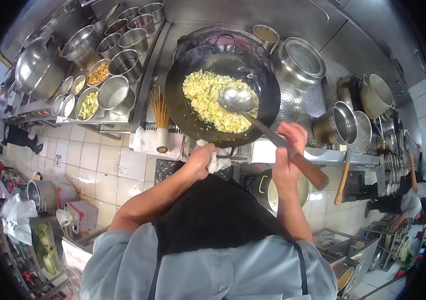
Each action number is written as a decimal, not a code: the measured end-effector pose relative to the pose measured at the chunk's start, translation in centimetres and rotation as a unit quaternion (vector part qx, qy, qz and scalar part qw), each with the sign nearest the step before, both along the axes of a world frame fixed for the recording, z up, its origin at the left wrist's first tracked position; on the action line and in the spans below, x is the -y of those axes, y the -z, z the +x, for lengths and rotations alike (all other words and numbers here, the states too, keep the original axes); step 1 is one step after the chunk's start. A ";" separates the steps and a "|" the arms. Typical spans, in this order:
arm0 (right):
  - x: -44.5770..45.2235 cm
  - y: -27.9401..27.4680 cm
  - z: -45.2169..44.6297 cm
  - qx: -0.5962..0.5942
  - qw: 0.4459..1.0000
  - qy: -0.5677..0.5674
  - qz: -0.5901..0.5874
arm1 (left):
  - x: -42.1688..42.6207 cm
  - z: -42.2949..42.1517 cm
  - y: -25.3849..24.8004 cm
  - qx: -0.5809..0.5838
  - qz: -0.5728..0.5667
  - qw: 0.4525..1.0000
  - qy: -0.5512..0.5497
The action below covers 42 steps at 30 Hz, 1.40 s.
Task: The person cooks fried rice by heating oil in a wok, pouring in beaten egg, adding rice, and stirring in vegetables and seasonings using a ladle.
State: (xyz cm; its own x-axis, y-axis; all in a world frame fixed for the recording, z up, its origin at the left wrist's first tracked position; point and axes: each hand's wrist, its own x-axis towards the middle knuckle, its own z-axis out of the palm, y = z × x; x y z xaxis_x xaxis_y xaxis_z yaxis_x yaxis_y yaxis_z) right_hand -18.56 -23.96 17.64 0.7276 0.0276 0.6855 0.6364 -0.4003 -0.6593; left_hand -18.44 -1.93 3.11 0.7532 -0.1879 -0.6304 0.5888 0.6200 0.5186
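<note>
A black wok sits on the stove, holding yellow fried rice flecked with green. My left hand is closed around a folded white cloth at the wok's near rim, by its handle; whether it grips the metal through the cloth is hidden. In my right hand is the long handle of a ladle, thumb and fingers around it near the wooden end. The ladle's bowl rests on the right part of the rice. A bamboo wok brush lies left of the wok.
To the left, a counter carries several metal containers and bowls of ingredients. A lidded pot, a perforated strainer and a steel pot stand on the right. Below my right forearm is a large pot. People are at far right.
</note>
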 end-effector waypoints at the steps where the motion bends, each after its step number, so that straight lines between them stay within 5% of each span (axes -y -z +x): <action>1: 0.2 0.0 0.2 0.018 1.000 -0.013 -0.002 | 0.3 -1.2 0.3 -0.002 0.006 1.000 -0.007; 2: 0.5 0.1 0.4 0.034 0.999 -0.027 -0.004 | 0.6 -2.2 0.7 -0.035 0.020 0.999 -0.004; 6: 0.5 0.1 4.5 -0.054 0.946 -0.146 0.283 | 1.0 -3.4 1.1 0.018 0.052 0.998 -0.037; 9: 1.5 -6.0 7.5 -0.031 0.886 -0.229 0.402 | 0.5 -2.3 5.3 0.073 0.093 0.992 -0.051; 11: 1.8 -10.6 4.8 -0.003 0.876 -0.222 0.428 | 0.3 -2.4 3.2 0.058 0.087 0.994 -0.032; 14: 2.7 -11.1 3.1 0.091 0.863 -0.322 0.378 | -0.1 -2.4 2.8 0.056 0.062 0.996 -0.013; 17: -1.1 -0.8 7.5 -0.048 0.956 -0.091 0.274 | -0.8 -2.3 4.6 0.087 0.049 0.995 -0.005; 18: -2.5 -0.8 8.1 -0.098 0.903 -0.190 0.372 | -0.7 -2.5 4.4 0.097 0.047 0.994 -0.002; 21: -3.4 -4.5 9.6 -0.137 0.896 -0.164 0.389 | -0.6 -2.7 3.1 0.086 0.088 0.992 -0.003; 22: -4.1 -6.1 8.8 -0.120 0.911 -0.171 0.355 | -0.4 -2.5 2.1 0.026 0.180 0.983 -0.004; 25: -6.7 -5.7 8.0 -0.032 0.902 -0.229 0.366 | -0.6 -2.6 2.7 0.079 0.151 0.985 0.009; 28: -7.6 -1.7 12.2 -0.065 0.938 -0.142 0.310 | -1.4 -2.6 5.2 0.118 0.173 0.976 0.057; 30: -7.3 -4.1 15.0 -0.100 0.954 -0.065 0.273 | -1.6 -2.4 5.2 0.133 0.200 0.970 0.042; 33: -7.6 -9.7 13.7 -0.099 0.948 -0.070 0.295 | -1.6 -2.7 2.0 0.112 0.192 0.974 0.046; 36: -7.5 -7.1 15.1 0.024 0.924 -0.103 0.367 | -2.5 -2.2 2.7 0.115 0.118 0.983 0.083; 39: -8.1 -2.9 16.6 -0.048 0.933 -0.092 0.345 | -2.2 -2.3 3.5 0.160 0.128 0.978 0.043; 42: -6.9 -6.6 16.5 -0.078 0.936 -0.045 0.341 | -2.6 -2.5 3.2 0.105 0.170 0.978 0.055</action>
